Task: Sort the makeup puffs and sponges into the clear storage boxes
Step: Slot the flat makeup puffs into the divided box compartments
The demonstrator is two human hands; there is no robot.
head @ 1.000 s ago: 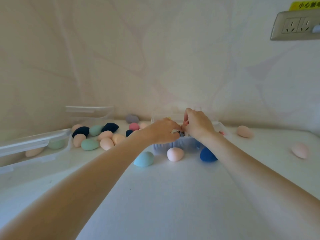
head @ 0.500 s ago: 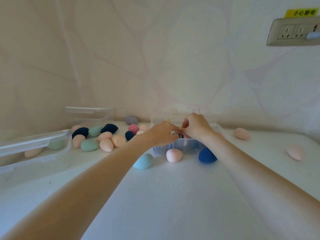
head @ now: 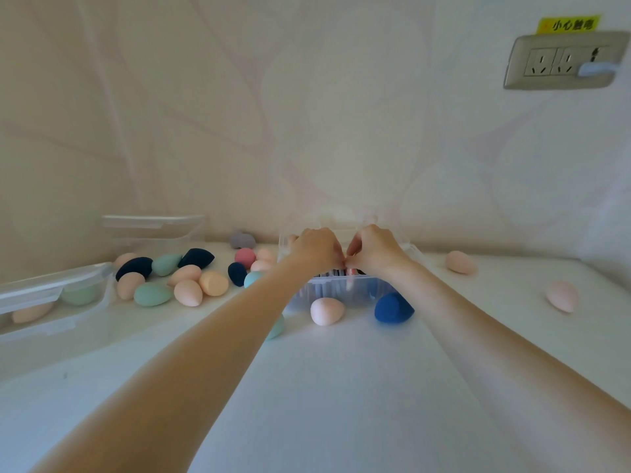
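A clear storage box [head: 341,293] stands at the middle of the white table, with dark flat puffs upright inside it. My left hand [head: 316,249] and my right hand [head: 375,249] are curled over its top, and their fingertips meet and pinch the puffs near the front rim. The fingertips themselves are mostly hidden. In front of the box lie a pink egg sponge [head: 326,310] and a dark blue sponge [head: 392,308]. My left forearm half covers a light blue sponge [head: 276,327].
A pile of several peach, green and navy sponges [head: 187,285] lies to the left. A lidded clear box [head: 51,295] at the far left holds two sponges. Another clear box [head: 153,230] stands behind. Two peach sponges [head: 460,262] [head: 561,296] lie right. A wall socket [head: 563,61] hangs above.
Both hands stay at the box top and have drawn closer together. My left forearm has shifted right over the light blue sponge.
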